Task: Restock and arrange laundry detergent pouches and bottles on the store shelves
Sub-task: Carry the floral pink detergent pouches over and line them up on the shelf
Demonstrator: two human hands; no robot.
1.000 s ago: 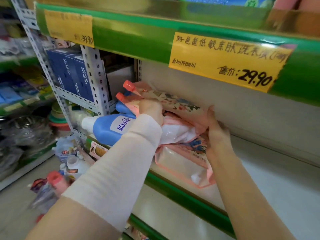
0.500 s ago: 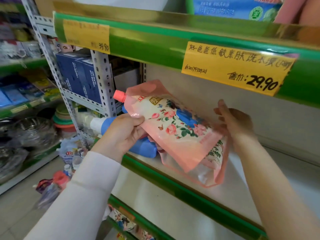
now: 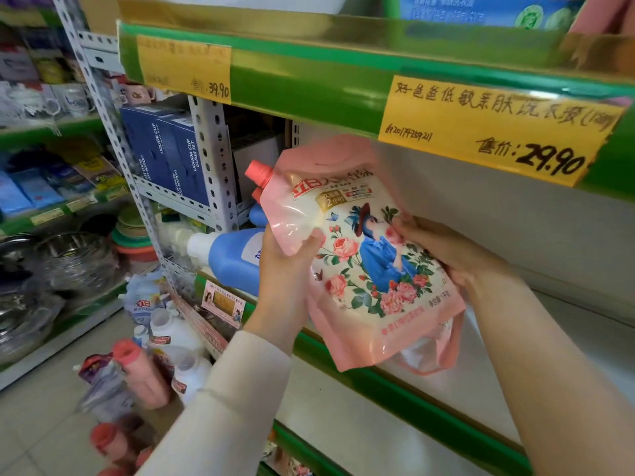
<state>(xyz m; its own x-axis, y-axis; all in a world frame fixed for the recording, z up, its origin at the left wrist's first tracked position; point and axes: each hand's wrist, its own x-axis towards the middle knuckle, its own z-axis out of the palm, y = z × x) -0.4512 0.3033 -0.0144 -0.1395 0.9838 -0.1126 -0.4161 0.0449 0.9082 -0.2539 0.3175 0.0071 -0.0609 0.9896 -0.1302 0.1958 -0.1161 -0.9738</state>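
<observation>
A pink detergent pouch point(image 3: 364, 269) with roses, a figure in blue and a red spout cap is held up in front of the white shelf point(image 3: 567, 341). My left hand point(image 3: 287, 266) grips its left edge below the spout. My right hand point(image 3: 443, 249) holds its right side, fingers curled round the edge. A second pink pouch point(image 3: 436, 355) lies partly hidden behind it on the shelf. A blue bottle with a white cap point(image 3: 230, 259) lies on its side at the shelf's left end.
The green shelf edge above carries a yellow price tag point(image 3: 494, 132) reading 29.90. Blue boxes point(image 3: 165, 152) fill the neighbouring rack. On the floor at lower left stand white bottles point(image 3: 178, 341) and several pouches point(image 3: 137, 376). Metal bowls point(image 3: 68, 259) sit at far left.
Both hands have lifted the top pink pouch off the pile, turned its printed front toward me and brought it out from the shelf. The blue bottle stays lying there.
</observation>
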